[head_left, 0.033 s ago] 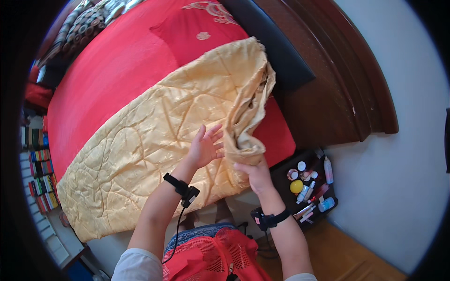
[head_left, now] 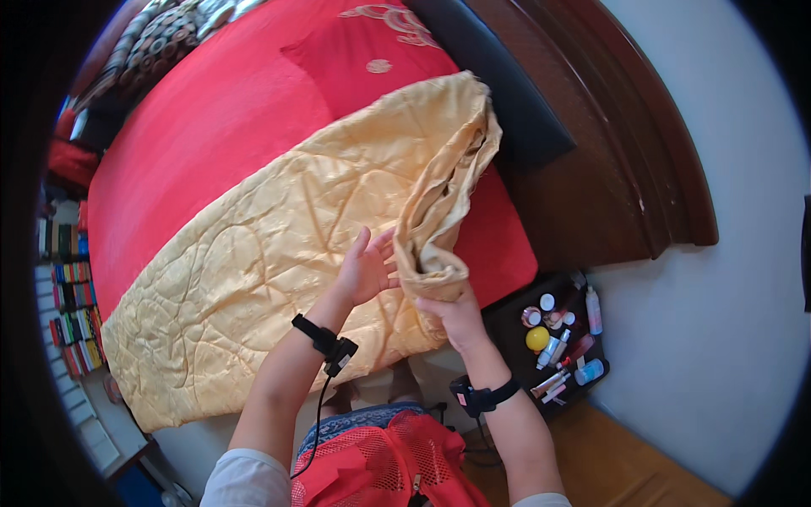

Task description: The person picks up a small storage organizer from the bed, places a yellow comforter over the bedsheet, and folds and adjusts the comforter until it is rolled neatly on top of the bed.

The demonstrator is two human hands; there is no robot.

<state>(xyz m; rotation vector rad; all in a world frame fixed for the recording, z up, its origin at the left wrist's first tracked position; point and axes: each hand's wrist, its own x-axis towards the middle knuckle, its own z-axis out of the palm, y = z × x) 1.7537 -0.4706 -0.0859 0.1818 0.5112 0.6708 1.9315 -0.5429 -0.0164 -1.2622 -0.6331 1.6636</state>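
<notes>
A shiny gold quilt (head_left: pixel 270 228) with stitched curves lies across the near part of the bed. Its right edge is gathered into loose folds that bulge up between my hands. My right hand (head_left: pixel 454 317) is closed round the lower end of these folds, with the thumb across the cloth and the other fingers hidden. My left hand (head_left: pixel 367 272) is held just left of the folds, palm toward them, fingers apart and thumb up. The fingertips come up against the folded edge; whether they press on it I cannot tell. Beneath the quilt spreads a red bedsheet (head_left: pixel 203 127).
A red pillow (head_left: pixel 363 68) lies by the dark headboard cushion (head_left: pixel 498 80). Right of the bed, a black bedside stand (head_left: pixel 515 308) carries bottles, jars and a yellow round item (head_left: pixel 537 339). Rows of books (head_left: pixel 76 329) line the left. Rolled, patterned bundles (head_left: pixel 160 42) lie at the far left.
My right hand and the gathered quilt edge have shifted slightly left, toward my left hand. The left hand has hardly moved. The whole view has shifted a little.
</notes>
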